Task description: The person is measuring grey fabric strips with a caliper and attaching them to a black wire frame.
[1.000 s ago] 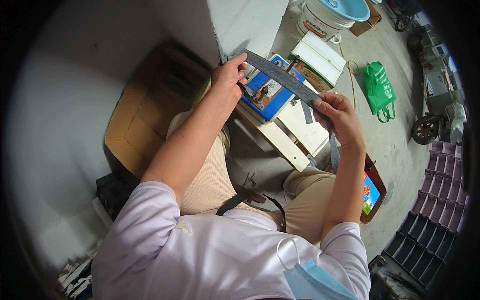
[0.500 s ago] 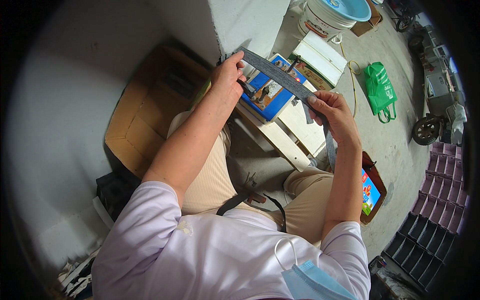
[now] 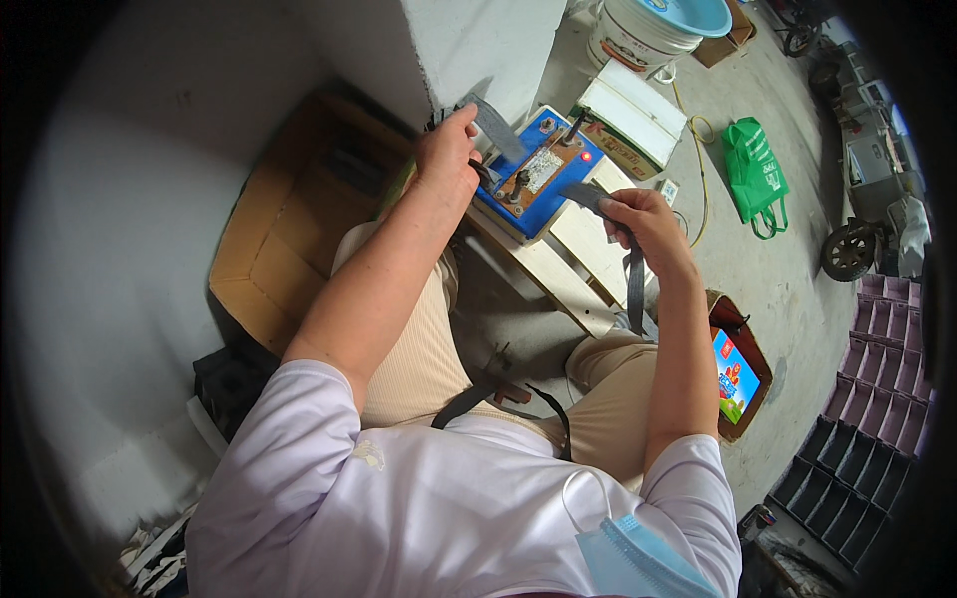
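A blue box-shaped machine [image 3: 553,189] with a rusty metal top plate, black posts and a lit red light sits in front of me on a white wooden bench [image 3: 543,261]. My left hand [image 3: 449,149] is closed at its left side, gripping a grey strap piece [image 3: 495,128] whose free end hangs over the machine. Something black shows under those fingers; I cannot make out what. At the machine's right edge, my right hand [image 3: 643,224] pinches a second length of grey strap [image 3: 583,192]. One end points toward the machine, and the rest hangs below the hand.
An open cardboard box [image 3: 264,254] stands at left by the wall. Beyond the machine are a white-and-green carton [image 3: 633,110] and a white bucket [image 3: 638,42] with a blue basin. A green bag [image 3: 755,169] lies on the floor; stacked crates [image 3: 877,389] stand at right.
The strap stretched between both hands is now in two separate pieces, with a gap above the machine. My right hand has moved slightly left and down.
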Available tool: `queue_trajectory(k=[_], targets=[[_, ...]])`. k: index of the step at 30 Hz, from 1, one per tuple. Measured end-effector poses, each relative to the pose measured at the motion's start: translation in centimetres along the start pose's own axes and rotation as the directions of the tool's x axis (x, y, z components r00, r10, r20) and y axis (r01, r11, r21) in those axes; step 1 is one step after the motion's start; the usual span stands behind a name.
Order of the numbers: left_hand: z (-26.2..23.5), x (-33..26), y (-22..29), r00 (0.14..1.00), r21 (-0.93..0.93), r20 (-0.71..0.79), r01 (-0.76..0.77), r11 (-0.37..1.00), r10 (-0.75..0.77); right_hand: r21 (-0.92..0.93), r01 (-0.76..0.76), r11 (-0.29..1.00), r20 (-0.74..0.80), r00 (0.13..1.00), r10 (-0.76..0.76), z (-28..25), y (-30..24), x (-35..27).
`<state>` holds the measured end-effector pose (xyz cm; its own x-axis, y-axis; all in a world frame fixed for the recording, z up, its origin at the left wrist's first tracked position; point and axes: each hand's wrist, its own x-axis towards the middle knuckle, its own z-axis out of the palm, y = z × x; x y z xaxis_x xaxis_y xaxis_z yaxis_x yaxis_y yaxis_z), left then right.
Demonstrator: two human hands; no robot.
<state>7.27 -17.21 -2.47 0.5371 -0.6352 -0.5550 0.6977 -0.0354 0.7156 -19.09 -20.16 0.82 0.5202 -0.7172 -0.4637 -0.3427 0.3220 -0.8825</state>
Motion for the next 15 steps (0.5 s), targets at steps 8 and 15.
queue_trajectory(k=[8,15], targets=[[-0.6,-6.8,3.9,0.534,0.130,0.537,-0.817,0.561,0.653,0.286,0.233,0.930,0.016,0.969,-0.248,-0.9,-2.6,-3.5],[0.7,-12.6,2.2,0.723,0.301,0.687,-0.200,0.933,-0.066,0.411,0.320,0.853,0.007,0.935,-0.354,0.5,-3.1,-4.3]])
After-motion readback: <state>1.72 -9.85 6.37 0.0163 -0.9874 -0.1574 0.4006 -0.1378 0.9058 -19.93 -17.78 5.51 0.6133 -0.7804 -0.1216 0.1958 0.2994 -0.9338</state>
